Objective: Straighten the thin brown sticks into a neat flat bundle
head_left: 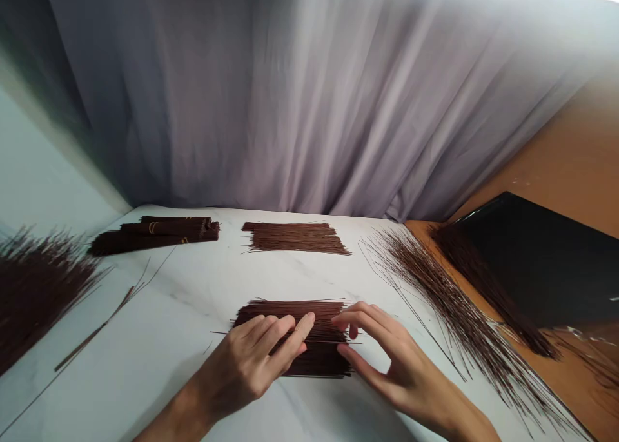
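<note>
A flat layer of thin dark-brown sticks (325, 358) lies crosswise on the white table in front of me. My left hand (258, 351) rests over its left and middle part, fingers stretched out and close together; what is beneath the palm is hidden. At the right end of the layer is my right hand (382, 348), thumb and forefinger apart around the stick ends. Whether its fingertips touch them I cannot tell. One stick pokes out beyond the layer on the left, and others stick out slightly on the right.
Behind the layer lies a second flat row of sticks (297, 237). Dark rolls with yellow bands (159, 228) lie at the back left. Loose stick piles spread at left (39, 293) and right (449, 293). A black panel (541, 261) stands at right; a grey curtain (290, 106) hangs behind.
</note>
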The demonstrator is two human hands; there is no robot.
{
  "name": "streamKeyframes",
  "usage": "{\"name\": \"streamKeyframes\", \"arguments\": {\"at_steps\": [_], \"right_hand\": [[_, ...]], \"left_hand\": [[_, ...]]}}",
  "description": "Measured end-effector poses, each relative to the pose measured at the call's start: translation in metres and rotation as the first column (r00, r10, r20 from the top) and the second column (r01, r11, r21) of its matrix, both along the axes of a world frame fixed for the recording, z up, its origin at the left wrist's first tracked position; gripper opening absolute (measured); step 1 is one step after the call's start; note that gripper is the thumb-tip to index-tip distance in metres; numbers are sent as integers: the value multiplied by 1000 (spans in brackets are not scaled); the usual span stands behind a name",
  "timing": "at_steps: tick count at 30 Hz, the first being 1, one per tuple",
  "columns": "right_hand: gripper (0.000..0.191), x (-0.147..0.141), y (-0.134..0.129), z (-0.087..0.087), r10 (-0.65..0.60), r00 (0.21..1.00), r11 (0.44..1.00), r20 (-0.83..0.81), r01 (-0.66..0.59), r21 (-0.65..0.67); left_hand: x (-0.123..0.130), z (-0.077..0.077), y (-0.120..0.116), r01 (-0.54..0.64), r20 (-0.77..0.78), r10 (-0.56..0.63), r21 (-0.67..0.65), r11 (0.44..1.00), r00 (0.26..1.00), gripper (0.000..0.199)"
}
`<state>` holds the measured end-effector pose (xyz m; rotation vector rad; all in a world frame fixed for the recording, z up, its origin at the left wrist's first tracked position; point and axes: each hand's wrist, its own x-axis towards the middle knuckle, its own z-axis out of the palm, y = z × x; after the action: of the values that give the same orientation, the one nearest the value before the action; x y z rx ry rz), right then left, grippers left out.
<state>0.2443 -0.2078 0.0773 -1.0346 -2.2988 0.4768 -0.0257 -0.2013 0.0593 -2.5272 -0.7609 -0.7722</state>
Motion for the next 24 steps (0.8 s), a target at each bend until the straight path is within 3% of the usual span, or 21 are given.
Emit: {"name": "streamKeyframes", "arguments": {"at_steps": [3,15,17,19,20,21,22,24], "right_hand": [[9,-1,-7,1,25,994,996,-103,-34,-86],[14,-5,-11,-4,57,957,992,-285,-86,-89],[14,-4,-11,-4,52,956,992,-289,-83,-97],[13,-5,-10,-5,42,956,992,-292,-76,-103],[12,-5,-9,-4,37,955,992,-296,-70,-102],[11,-5,-8,-4,29,953,994,-302,-60,-94],[9,-5,-8,-4,17,952,995,-307,-45,-86],[8,-6,-7,-3,-25,948,997,-318,-1,-80]], "left_hand": [[-1,-1,0,-4,2,4,25,1000,1000,37],[-1,-11,-5,16,-85,-13,36,999,996,47],[0,-12,-6,26,-57,-26,-1,1000,998,48],[4,-10,-8,45,65,-36,-145,988,997,47],[7,-8,-9,61,173,-11,-287,956,985,43],[9,-6,-10,94,296,56,-468,879,954,38],[12,-2,-11,159,409,165,-650,743,898,35],[14,6,-12,376,495,430,-864,334,755,47]]}}
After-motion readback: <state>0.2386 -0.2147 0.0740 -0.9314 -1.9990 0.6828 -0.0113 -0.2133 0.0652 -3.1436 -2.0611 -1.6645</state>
